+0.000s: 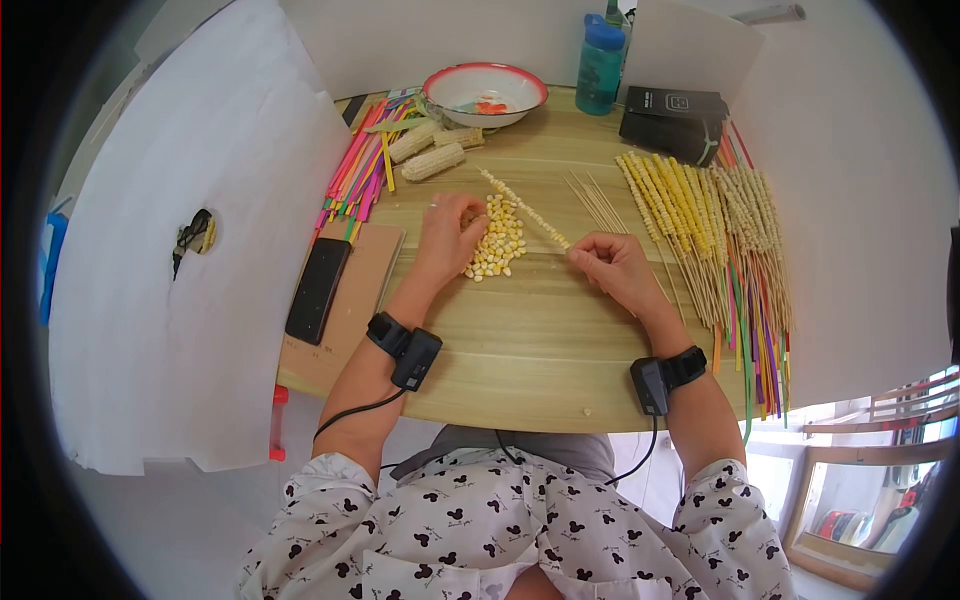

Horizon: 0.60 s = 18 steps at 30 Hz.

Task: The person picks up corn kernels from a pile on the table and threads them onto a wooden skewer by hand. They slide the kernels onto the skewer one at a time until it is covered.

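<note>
My right hand [612, 268] pinches the lower end of a skewer threaded with pale corn kernels [525, 208]. The skewer slants up and left, its tip above the loose kernels. At the left edge of the pile of yellow and white corn kernels [503, 240], my left hand [448, 237] has its fingers curled together. Whatever may lie between those fingertips is hidden. Bare wooden skewers [598, 203] lie just beyond my right hand. Farther right is a large bunch of skewers full of kernels [690, 210], fanned out on the table.
Stripped corn cobs [433, 162] lie behind the pile, near a red-rimmed enamel basin [486, 92]. A blue bottle [600, 65] and a black box [672, 122] stand at the back. Colourful strips [357, 165] and a phone [318, 290] are on the left; white panels [190, 250] flank the table.
</note>
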Available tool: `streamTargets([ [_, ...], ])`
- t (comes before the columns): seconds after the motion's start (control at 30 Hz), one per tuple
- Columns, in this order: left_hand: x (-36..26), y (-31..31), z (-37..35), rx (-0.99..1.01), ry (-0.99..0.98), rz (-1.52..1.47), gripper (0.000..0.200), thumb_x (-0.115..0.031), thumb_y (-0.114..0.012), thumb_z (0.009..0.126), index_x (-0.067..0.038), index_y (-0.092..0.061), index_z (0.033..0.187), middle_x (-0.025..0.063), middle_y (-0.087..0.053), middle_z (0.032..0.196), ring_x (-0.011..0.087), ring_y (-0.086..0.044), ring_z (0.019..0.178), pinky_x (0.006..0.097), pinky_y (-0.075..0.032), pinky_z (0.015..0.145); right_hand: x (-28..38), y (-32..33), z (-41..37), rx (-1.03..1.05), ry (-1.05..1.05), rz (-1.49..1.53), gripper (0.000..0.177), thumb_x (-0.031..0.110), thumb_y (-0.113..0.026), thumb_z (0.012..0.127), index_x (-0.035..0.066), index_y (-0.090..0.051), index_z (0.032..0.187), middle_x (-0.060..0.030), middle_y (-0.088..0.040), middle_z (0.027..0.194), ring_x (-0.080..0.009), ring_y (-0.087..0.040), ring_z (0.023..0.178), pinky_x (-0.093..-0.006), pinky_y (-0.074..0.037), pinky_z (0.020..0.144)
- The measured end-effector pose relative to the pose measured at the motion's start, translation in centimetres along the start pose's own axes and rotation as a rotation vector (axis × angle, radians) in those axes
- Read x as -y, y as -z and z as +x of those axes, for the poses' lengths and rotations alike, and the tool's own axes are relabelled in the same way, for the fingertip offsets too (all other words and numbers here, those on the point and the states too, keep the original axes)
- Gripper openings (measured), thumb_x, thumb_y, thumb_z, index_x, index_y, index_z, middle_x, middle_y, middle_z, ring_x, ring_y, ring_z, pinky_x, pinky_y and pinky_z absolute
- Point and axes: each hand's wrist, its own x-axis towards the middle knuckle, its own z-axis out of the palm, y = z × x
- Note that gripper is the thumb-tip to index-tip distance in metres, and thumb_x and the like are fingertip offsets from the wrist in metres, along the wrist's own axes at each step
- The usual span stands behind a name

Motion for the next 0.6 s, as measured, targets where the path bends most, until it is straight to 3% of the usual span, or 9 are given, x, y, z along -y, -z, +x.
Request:
streamTargets([
  [0.1, 0.3, 0.6, 0.2, 0.059, -0.072, 0.16, 0.013, -0.011, -0.067, 0.078, -0.002, -0.066, 0.086, 0.0146, -0.06, 0.088, 0.0317, -0.054, 0.086, 0.0398, -0.045, 0.076, -0.1, 0.0, 0.0, 0.003, 0.003, 0.012, 0.015, 0.016, -0.067, 0.089, 0.001, -0.067, 0.086, 0.006, -0.054, 0.061, -0.0004, -0.043, 0.052, -0.0182, -0.032, 0.046],
  [0.53, 1.5, 0.2, 0.2, -0.02, -0.01, 0.033, 0.009, -0.011, -0.067, 0.08, -0.004, -0.067, 0.086, 0.0124, -0.061, 0.085, 0.0295, -0.055, 0.085, 0.0396, -0.044, 0.075, 0.1, 0.0, 0.0, 0.011, 0.002, 0.018, 0.015, 0.016, -0.068, 0.089, 0.001, -0.067, 0.086, 0.0059, -0.054, 0.061, -0.0005, -0.042, 0.051, -0.0183, -0.031, 0.046],
  [0.6, 1.2, 0.5, 0.2, 0.038, -0.078, 0.165, 0.012, -0.015, -0.069, 0.078, -0.006, -0.067, 0.085, 0.0107, -0.06, 0.083, 0.0288, -0.054, 0.085, 0.0403, -0.042, 0.077, 0.0, 0.0, 0.0, 0.012, 0.003, 0.021, 0.015, 0.016, -0.068, 0.089, 0.001, -0.067, 0.086, 0.0059, -0.054, 0.06, -0.0006, -0.042, 0.051, -0.0183, -0.031, 0.045],
])
